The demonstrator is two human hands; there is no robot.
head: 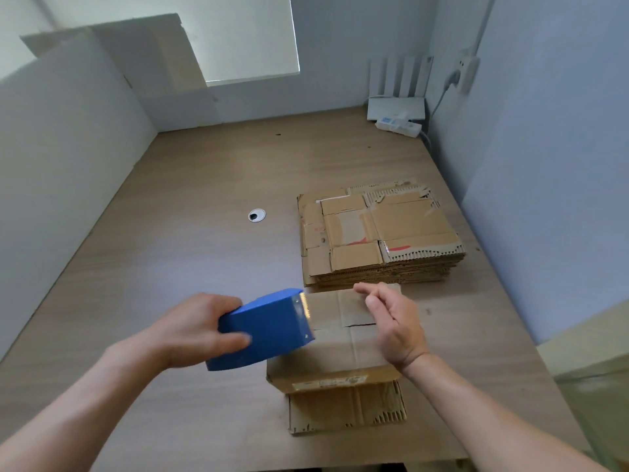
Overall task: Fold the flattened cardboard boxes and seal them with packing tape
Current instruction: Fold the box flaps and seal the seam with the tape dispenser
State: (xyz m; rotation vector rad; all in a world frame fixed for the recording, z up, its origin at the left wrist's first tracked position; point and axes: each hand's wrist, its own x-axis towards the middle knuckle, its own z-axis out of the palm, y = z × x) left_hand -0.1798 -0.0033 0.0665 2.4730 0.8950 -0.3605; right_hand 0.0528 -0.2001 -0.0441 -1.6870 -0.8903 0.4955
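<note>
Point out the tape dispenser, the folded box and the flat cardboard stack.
tape dispenser [265, 330]: head view, blue body.
folded box [340, 352]: head view, top flap.
flat cardboard stack [408, 219]: head view, top sheet.

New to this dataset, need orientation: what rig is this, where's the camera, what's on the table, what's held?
No robot: a person's bare hands, filmed by one wide-angle head-worn camera looking down. The left hand grips a blue tape dispenser, its toothed blade at the top of a folded cardboard box. The right hand is over the box's flaps, fingers loose, holding nothing visible. Behind lies a stack of flattened boxes on the wooden table; a power strip sits far back.
</note>
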